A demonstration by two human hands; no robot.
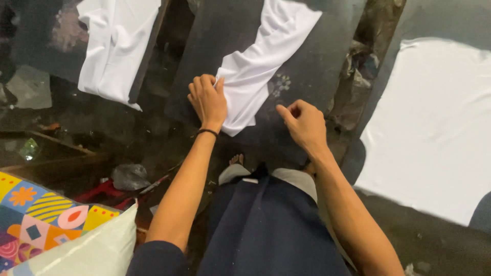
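Left hand [207, 99] was curled, fingers pinching the edge of the white cloth [255, 71], likely to hold it flat on the dark counter [307, 66]. Cloth ran up and away from that hand. Right hand [303, 122] hovered just beside it, loosely fisted, empty, wrist bent.

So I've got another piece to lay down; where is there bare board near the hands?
Bare dark board lies right of the folded white cloth, above the right hand. The left hand presses the cloth's left edge, so it is crowded there. The right-hand board is covered by a flat white sheet.
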